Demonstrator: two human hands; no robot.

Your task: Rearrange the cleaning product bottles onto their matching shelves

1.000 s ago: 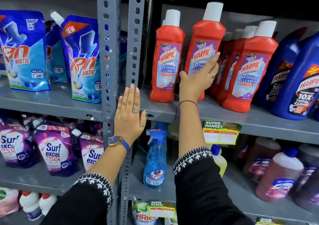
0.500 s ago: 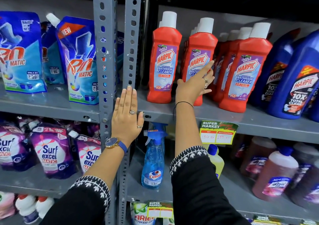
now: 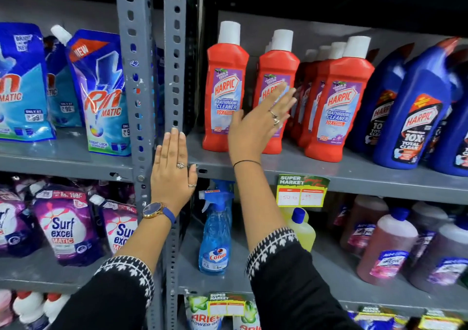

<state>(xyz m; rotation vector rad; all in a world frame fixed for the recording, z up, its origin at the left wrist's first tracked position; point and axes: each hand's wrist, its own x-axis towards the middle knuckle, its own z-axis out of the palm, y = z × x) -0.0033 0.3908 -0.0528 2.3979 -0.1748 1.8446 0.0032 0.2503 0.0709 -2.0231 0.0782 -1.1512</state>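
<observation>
At your R hand point(image 3: 255, 129), fingers point(image 3: 283, 99) are splayed flat and open, not wrapped on anything; they lie across the label of the second red Harpic bottle point(image 3: 274, 58), palm in front of its lower body. Can't tell if palm is actually touching or just off it. L hand point(image 3: 173, 175) also flat and open, fingers together, pressed on the grey upright post point(image 3: 174, 51) at the shelf edge point(image 3: 354, 177), holding nothing.

Bottle stands upright on the upper shelf, between the first red Harpic bottle point(image 3: 226, 86) and the rest of the red row point(image 3: 339, 101), blue Harpic bottles point(image 3: 415, 117) further right.

Handling, my guess: looks full, so moderately heavy; rigid plastic, won't crush. Glossy label prob slick under a flat palm, so don't push it by the label. Tall with narrow base = tips easily, could domino neighbours. Grab at mid-body, thumb one side and fingers the other, or just under the white cap point(image 3: 282, 39) for a lift.
</observation>
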